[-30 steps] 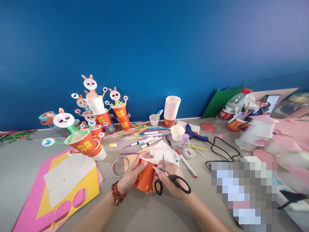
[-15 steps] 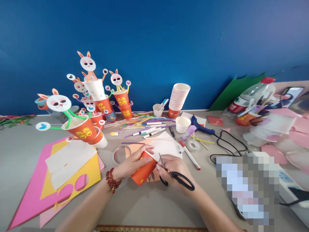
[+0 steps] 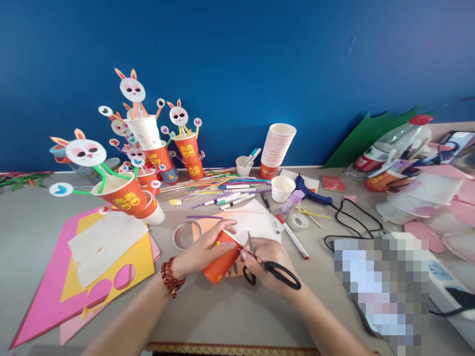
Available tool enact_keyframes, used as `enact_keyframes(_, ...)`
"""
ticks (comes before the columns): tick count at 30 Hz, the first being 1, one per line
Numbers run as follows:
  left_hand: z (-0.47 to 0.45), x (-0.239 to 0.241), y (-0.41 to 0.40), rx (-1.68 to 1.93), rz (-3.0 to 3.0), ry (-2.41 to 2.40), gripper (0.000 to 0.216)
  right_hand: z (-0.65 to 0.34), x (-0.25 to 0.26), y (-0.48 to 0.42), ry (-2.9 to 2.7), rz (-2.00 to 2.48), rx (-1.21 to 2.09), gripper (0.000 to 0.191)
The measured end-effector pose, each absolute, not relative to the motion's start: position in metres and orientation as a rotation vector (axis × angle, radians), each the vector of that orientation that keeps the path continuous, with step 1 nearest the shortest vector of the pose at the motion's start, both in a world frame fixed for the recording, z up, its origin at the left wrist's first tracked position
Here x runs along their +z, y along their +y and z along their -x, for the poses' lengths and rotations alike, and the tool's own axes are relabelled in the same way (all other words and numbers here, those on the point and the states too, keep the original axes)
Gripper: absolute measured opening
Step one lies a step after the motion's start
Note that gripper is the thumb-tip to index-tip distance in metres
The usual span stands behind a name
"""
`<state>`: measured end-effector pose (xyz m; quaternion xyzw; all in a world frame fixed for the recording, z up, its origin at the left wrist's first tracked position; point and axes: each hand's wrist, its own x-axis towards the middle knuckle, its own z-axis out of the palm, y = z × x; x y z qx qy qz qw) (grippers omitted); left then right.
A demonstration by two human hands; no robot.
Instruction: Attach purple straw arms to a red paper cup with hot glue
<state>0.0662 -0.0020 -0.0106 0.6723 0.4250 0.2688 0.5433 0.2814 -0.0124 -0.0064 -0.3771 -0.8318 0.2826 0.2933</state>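
Observation:
My left hand (image 3: 205,249) is wrapped round an orange paper cup (image 3: 218,264), which lies tilted with its rim up and to the right. In my right hand (image 3: 264,259) is a pair of black-handled scissors (image 3: 282,275), gripped near the pivot with the blades spread. One blade points upward; the other reaches the side of the cup just below its rim, though its tip is hard to make out. White paper (image 3: 256,222) and an orange sheet (image 3: 234,266) lie under and behind the cup. A roll of tape (image 3: 181,235) rests beside my left hand.
Rabbit-faced cups (image 3: 126,195) stand at the left, above coloured paper sheets (image 3: 143,254). Markers (image 3: 237,198), a cup stack (image 3: 276,148), a white cup (image 3: 282,189) and a blue glue gun (image 3: 311,194) sit behind. At right are a power strip (image 3: 440,272) and a bottle (image 3: 393,143).
The view has shifted slightly. Both hands keep their hold on the cup and the scissors, with the scissors turned only a little at the cup's side.

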Motion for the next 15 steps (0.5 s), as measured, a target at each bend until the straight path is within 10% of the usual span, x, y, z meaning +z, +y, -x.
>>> enact_keyframes(15, -0.072, -0.007, -0.006, 0.909, -1.874, 1.046, 0.056, -0.267, -0.007, -0.018, -1.289, 1.233, 1.588, 0.030)
